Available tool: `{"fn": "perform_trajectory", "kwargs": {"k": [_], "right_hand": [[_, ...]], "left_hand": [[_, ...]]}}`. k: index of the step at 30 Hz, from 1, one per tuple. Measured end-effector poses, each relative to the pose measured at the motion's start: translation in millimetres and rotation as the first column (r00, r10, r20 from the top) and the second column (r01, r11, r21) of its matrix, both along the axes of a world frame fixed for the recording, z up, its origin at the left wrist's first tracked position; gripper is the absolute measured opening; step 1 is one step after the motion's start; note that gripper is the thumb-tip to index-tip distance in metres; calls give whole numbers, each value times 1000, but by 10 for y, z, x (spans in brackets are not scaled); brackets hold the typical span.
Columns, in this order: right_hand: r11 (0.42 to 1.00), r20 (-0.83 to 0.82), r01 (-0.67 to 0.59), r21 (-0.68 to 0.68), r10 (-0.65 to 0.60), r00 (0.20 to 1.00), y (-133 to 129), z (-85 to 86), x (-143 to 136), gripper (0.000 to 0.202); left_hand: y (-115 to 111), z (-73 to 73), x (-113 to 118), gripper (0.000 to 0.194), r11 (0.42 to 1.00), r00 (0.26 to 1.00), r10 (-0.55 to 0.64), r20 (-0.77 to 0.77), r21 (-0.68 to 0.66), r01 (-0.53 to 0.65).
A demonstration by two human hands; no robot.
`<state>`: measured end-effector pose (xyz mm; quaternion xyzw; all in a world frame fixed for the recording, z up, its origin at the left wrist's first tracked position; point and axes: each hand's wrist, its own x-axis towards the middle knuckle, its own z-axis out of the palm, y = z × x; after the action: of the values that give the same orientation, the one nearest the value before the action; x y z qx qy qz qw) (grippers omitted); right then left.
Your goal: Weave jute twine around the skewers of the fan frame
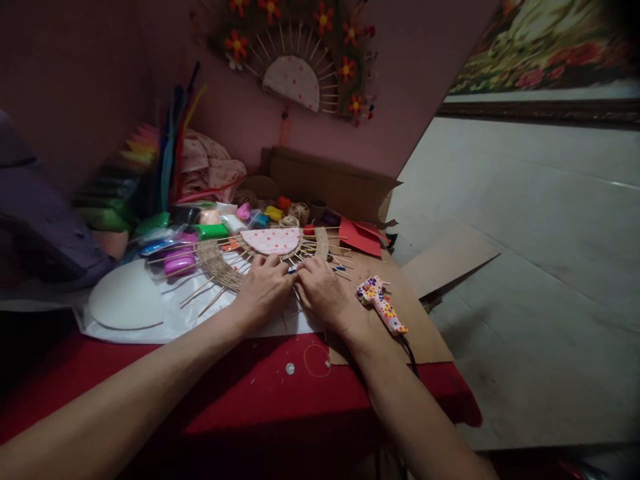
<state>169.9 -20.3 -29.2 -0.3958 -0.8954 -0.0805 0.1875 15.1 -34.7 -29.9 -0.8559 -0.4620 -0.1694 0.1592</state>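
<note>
A half-round piece with a white, red-dotted fabric centre (273, 241) and thin sticks fanning out lies on the table. Brown twine (219, 268) is woven through its sticks in a curved band on the left, with another woven part (321, 244) on the right. My left hand (267, 283) and my right hand (320, 287) are close together over its near edge, fingers bent and closed on the sticks or twine; exactly what they pinch is hidden. A small blue thing shows beside the fingers.
On cardboard (425, 333) at the right lies a flower-patterned glue gun (383, 303) with a black cord. Left is a white disc (126, 295). Behind are clay packets (213, 231), twine balls (299, 213) and red sheets (360, 237). A similar decorated fan (293, 80) hangs on the wall.
</note>
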Motion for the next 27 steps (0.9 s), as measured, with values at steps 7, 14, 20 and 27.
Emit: {"fn": "perform_trajectory", "kwargs": {"k": [7,14,20,27], "right_hand": [[1000,-8,-14,-17,14,1000,-17,31,28,13],[999,41,3,48,-5,999,7,-2,24,16],[999,72,13,39,-16,997,23,-6,17,17],[999,85,31,31,-33,996,25,-14,-4,19]], "left_hand": [[24,-28,6,18,1000,1000,11,-20,0,-11],[72,-79,-18,17,1000,1000,15,17,-14,-15],[69,-78,-35,16,999,999,11,40,-35,-9],[31,-31,-5,19,997,997,60,57,-46,-58]]}}
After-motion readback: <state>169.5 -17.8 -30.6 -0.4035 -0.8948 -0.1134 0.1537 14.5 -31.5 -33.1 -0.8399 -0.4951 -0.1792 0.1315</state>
